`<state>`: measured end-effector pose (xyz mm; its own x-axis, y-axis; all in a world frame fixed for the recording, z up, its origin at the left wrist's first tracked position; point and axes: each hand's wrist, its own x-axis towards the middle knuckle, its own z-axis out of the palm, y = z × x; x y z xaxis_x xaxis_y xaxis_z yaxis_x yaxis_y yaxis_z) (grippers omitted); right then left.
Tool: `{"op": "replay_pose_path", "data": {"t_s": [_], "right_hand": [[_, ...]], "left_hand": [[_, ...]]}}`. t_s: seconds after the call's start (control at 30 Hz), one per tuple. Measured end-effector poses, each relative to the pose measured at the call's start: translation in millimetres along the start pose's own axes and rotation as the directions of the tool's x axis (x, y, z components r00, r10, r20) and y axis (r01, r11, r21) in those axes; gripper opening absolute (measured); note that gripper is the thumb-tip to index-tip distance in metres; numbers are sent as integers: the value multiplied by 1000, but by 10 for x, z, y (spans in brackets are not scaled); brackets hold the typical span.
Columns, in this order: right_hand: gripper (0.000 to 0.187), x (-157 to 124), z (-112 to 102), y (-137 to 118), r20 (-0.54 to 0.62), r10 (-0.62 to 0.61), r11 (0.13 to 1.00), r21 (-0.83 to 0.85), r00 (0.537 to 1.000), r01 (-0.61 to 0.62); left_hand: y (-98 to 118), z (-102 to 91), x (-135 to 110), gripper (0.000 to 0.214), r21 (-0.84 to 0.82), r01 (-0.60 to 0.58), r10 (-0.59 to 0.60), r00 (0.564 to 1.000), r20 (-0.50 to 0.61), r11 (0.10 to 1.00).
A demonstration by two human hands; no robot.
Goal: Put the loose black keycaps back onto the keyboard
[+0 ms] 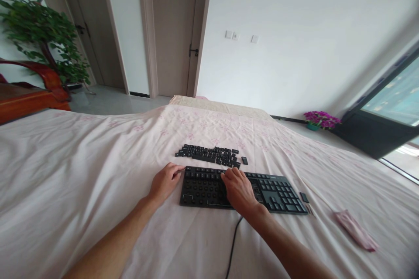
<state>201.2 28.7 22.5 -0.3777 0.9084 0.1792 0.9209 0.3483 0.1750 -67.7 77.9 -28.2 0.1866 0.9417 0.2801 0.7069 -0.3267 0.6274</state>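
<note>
A black keyboard (271, 192) lies on the cloth in front of me, its left part largely stripped of keycaps, with keys in place at the right and along the top rows. My left hand (166, 181) is closed at the keyboard's upper left corner, thumb and forefinger against its edge. Over the middle of the board, my right hand (238, 187) has its fingers curled down onto the top rows; whatever is under the fingertips is hidden. Just behind the board lie many loose black keycaps (204, 155) in rough rows, with one stray keycap (244, 160) to their right.
A pinkish floral cloth (137, 148) covers the wide surface. Right of the keyboard are a small dark piece (304, 197) and a folded pink cloth (356, 230). A cable (233, 246) runs toward me. Beyond stand a wooden chair (49, 83) and plants.
</note>
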Motion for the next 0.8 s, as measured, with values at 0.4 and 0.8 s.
{"op": "replay_pose_path", "data": {"t_s": [0.4,0.8], "right_hand": [[37,217,-169,342,46,-6,976,219,999,-4],[30,1429,205,744,92,319,917,220,943,-332]], "left_hand": [[2,0,16,31,-20,2,-2,1000,5,1000],[-7,4,31,30,-22,19,-18,1000,24,1000]]}}
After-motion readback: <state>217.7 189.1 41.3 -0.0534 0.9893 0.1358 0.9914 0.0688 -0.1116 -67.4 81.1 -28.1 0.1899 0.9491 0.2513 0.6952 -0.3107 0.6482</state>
